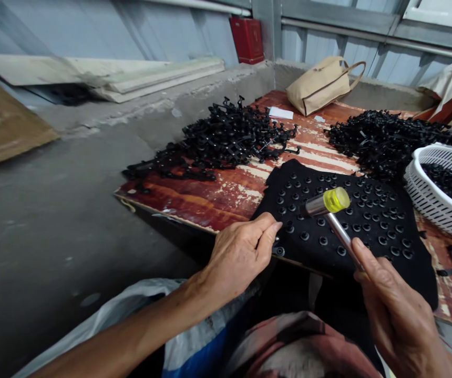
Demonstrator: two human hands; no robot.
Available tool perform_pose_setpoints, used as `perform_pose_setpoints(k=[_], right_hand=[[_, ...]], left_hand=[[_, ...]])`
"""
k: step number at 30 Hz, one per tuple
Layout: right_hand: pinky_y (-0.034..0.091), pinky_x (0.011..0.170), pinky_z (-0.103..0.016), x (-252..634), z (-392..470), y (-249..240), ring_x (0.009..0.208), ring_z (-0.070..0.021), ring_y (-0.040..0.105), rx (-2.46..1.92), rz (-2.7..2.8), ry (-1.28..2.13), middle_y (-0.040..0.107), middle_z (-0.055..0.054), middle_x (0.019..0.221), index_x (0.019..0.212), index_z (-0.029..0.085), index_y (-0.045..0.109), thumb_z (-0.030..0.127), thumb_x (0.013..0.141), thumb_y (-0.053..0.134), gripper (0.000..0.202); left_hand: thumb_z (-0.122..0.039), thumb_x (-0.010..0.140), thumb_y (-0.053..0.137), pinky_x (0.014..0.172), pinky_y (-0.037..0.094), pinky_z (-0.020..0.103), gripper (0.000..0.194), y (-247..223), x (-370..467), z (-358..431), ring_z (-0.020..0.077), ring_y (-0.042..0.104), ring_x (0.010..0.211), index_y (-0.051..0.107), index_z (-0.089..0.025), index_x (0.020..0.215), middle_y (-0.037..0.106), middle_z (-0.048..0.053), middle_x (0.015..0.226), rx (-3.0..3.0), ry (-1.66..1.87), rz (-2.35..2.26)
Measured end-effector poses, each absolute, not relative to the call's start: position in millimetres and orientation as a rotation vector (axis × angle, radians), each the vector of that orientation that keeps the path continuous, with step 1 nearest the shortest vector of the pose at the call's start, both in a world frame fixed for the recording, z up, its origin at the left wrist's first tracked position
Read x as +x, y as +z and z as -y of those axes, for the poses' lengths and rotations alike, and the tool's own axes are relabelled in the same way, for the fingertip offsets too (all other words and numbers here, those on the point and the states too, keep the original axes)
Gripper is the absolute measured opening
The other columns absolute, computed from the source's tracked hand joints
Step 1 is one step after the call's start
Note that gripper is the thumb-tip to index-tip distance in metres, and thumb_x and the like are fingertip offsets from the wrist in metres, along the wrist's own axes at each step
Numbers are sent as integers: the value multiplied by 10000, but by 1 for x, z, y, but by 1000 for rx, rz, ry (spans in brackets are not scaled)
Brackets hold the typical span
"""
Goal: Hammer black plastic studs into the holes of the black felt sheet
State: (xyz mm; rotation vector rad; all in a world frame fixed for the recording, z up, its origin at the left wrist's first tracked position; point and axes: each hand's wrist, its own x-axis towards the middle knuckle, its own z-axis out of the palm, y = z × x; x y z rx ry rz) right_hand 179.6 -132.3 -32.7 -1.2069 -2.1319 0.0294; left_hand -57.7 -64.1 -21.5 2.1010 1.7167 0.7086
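My right hand (393,294) grips the metal handle of a small mallet (342,233), thumb laid along it. The mallet's head has a yellow plastic face and is held over a black cloth (371,268). Many small round black parts (322,241) with raised centres stand in loose rows on the cloth. At the cloth's left front edge, my left hand (245,247) is closed in a pinch; whatever lies between its fingertips is hidden. Just by those fingertips is a black part (278,251) with a round end.
Heaps of black plastic parts lie at the back left (229,134) and back right (387,139) of the worn red table (194,202). A white basket (427,197) holding black pieces stands on the right. Behind are a tan bag (316,86) and a low concrete ledge (210,94).
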Motion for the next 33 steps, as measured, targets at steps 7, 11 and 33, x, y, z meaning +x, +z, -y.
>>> perform_pose_setpoints(k=[7, 11, 33], right_hand=[[549, 570, -245, 180, 135, -32, 896, -218, 670, -1191, 2159, 192, 622, -88, 888, 1553, 228, 206, -23, 923, 395, 705], [531, 552, -239, 181, 135, -33, 779, -188, 646, -1197, 2156, 227, 594, -62, 844, 1555, 242, 195, -28, 921, 387, 716], [503, 536, -200, 180, 133, -42, 651, -124, 591, -1148, 2098, 288, 606, -72, 899, 1539, 209, 266, -10, 912, 395, 677]], left_hand=[[-344, 880, 333, 538, 278, 246, 303, -25, -56, 64, 107, 399, 458, 455, -212, 637, 386, -45, 522, 2086, 705, -1743], [-353, 881, 319, 558, 282, 257, 308, -25, -55, 66, 115, 404, 478, 429, -216, 627, 398, -37, 534, 2061, 678, -1770], [-375, 860, 317, 557, 284, 267, 300, -24, -47, 71, 129, 384, 474, 427, -229, 622, 418, -34, 509, 1995, 643, -1906]])
